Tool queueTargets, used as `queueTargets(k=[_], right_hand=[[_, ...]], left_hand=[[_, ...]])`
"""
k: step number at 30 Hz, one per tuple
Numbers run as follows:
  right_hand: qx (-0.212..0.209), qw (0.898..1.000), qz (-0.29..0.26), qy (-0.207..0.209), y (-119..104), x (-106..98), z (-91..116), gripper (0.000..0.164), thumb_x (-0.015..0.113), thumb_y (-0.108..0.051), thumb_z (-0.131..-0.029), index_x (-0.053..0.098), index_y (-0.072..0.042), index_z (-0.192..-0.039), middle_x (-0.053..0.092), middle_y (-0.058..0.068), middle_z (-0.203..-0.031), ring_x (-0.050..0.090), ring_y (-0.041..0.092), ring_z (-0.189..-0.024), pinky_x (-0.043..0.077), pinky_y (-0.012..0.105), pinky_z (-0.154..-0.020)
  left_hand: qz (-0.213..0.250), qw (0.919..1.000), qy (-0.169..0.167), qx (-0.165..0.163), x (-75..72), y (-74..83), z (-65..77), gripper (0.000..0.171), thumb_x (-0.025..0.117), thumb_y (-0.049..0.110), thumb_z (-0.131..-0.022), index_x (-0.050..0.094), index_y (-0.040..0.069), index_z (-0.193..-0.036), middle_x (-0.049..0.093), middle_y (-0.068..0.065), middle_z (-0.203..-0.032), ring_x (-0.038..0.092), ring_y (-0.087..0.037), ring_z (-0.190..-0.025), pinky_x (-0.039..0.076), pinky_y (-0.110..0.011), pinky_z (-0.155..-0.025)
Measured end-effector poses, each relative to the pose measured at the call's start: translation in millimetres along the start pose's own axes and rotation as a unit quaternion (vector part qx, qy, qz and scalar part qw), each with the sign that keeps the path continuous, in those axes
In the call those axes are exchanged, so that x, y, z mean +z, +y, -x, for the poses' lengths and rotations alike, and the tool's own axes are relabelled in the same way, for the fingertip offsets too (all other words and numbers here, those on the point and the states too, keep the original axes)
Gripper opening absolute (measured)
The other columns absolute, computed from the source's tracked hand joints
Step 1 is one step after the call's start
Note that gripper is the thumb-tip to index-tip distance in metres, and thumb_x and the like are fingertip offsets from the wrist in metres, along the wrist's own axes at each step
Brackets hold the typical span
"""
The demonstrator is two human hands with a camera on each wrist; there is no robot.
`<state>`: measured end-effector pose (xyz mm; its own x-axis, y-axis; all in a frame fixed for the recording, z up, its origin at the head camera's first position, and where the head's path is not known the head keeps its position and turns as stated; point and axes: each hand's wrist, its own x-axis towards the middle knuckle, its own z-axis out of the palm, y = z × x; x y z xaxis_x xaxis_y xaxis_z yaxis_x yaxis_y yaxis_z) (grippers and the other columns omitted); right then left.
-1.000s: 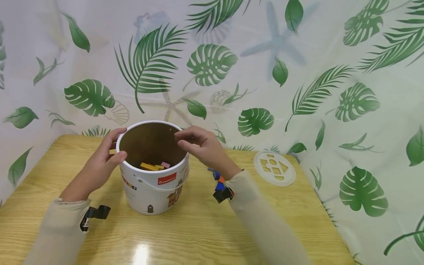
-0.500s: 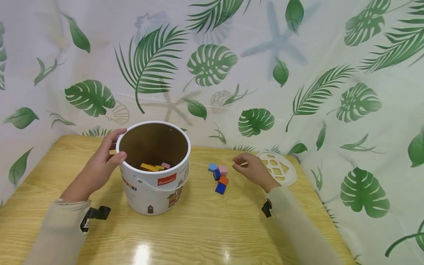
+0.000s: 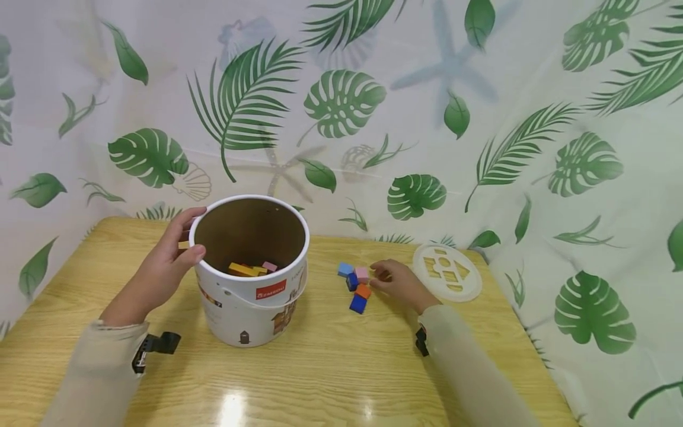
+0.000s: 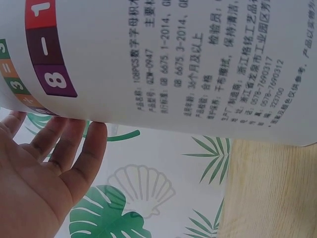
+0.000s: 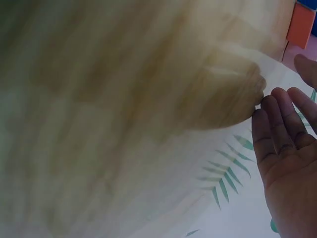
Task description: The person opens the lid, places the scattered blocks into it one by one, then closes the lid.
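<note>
My left hand [image 3: 160,270] holds the near left side of a white bucket [image 3: 240,317], its thumb at the rim and the other fingers spread round the side. In the left wrist view, fingertips [image 4: 96,131] meet the printed outer wall. Yellow and pink blocks [image 3: 243,270] lie inside. My right hand [image 3: 397,284] is low over the table, fingers loosely bent, thumb and fingertips right beside the pink block [image 3: 361,274]. Around that block are a light blue block [image 3: 345,269], a dark blue one, an orange block [image 3: 363,291] and a blue block [image 3: 358,304].
A white round plate with cut-out shapes [image 3: 421,270] lies behind the right hand, near the table's back right corner. The wooden table [image 3: 320,367] ends at a leaf-printed curtain [image 3: 341,160]. The bucket's thin white handle [image 3: 267,306] hangs down its front.
My right hand has left the bucket's right rim, swung right past the small blocks, then come back left and down to the pink block. The left hand and bucket have stayed put.
</note>
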<state>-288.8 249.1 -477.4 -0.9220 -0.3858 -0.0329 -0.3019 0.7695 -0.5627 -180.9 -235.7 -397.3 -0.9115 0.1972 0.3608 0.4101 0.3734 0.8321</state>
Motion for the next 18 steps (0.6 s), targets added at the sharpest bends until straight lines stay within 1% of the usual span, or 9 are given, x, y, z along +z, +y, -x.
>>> queueTargets(k=[1, 3, 8, 11, 14, 18], right_hand=[[-0.002, 1.000, 0.003, 0.000, -1, 1, -1, 0.045, 0.071, -0.024, -0.099, 0.063, 0.000, -0.136, 0.067, 0.012, -0.116, 0.066, 0.027, -0.107, 0.054, 0.047, -0.097], [0.000, 1.000, 0.006, -0.003, -2, 2, -2, 0.046, 0.072, -0.027, -0.099, 0.063, -0.002, -0.137, 0.068, 0.009, -0.115, 0.066, 0.025, -0.106, 0.054, 0.046, -0.096], [-0.008, 1.000, 0.020, -0.006, -9, 3, -3, 0.042, 0.071, -0.027, -0.099, 0.066, -0.005, -0.135, 0.069, 0.007, -0.112, 0.066, 0.024, -0.103, 0.054, 0.046, -0.094], [-0.009, 1.000, 0.023, -0.003, -12, 3, -3, 0.043, 0.071, -0.028, -0.099, 0.065, -0.005, -0.135, 0.068, 0.008, -0.113, 0.066, 0.024, -0.101, 0.054, 0.046, -0.093], [-0.008, 1.000, 0.024, 0.002, -13, 4, -3, 0.044, 0.071, -0.029, -0.099, 0.065, -0.006, -0.136, 0.068, 0.007, -0.114, 0.065, 0.022, -0.100, 0.055, 0.045, -0.092], [-0.011, 1.000, 0.026, 0.011, -10, 6, -3, 0.038, 0.071, -0.031, -0.099, 0.068, -0.008, -0.130, 0.068, 0.005, -0.113, 0.065, 0.020, -0.099, 0.055, 0.044, -0.091]], left_hand=[[0.001, 1.0000, 0.000, 0.001, 0.1, -0.1, 0.0, 0.065, 0.051, 0.018, -0.105, 0.023, 0.026, -0.163, 0.041, -0.016, -0.152, 0.041, -0.031, -0.132, 0.043, -0.023, -0.094], [0.001, 1.0000, 0.000, 0.001, 0.4, -0.2, 0.0, 0.065, 0.051, 0.018, -0.105, 0.023, 0.025, -0.163, 0.041, -0.016, -0.152, 0.041, -0.031, -0.133, 0.043, -0.023, -0.095], [-0.001, 1.0000, -0.001, -0.002, 0.9, 0.4, 0.1, 0.065, 0.051, 0.019, -0.105, 0.022, 0.026, -0.163, 0.040, -0.017, -0.152, 0.041, -0.035, -0.133, 0.045, -0.036, -0.097], [0.001, 1.0000, -0.002, -0.002, 1.3, 0.8, 0.0, 0.064, 0.050, 0.019, -0.105, 0.022, 0.026, -0.163, 0.040, -0.017, -0.152, 0.042, -0.036, -0.133, 0.045, -0.043, -0.098], [0.001, 1.0000, -0.004, -0.001, 1.4, 1.0, -0.2, 0.064, 0.050, 0.020, -0.106, 0.022, 0.025, -0.163, 0.040, -0.017, -0.153, 0.041, -0.036, -0.133, 0.045, -0.047, -0.098], [-0.002, 1.0000, -0.004, 0.000, 1.1, 0.7, -0.7, 0.065, 0.050, 0.019, -0.106, 0.021, 0.024, -0.163, 0.040, -0.017, -0.153, 0.042, -0.036, -0.133, 0.045, -0.045, -0.098]])
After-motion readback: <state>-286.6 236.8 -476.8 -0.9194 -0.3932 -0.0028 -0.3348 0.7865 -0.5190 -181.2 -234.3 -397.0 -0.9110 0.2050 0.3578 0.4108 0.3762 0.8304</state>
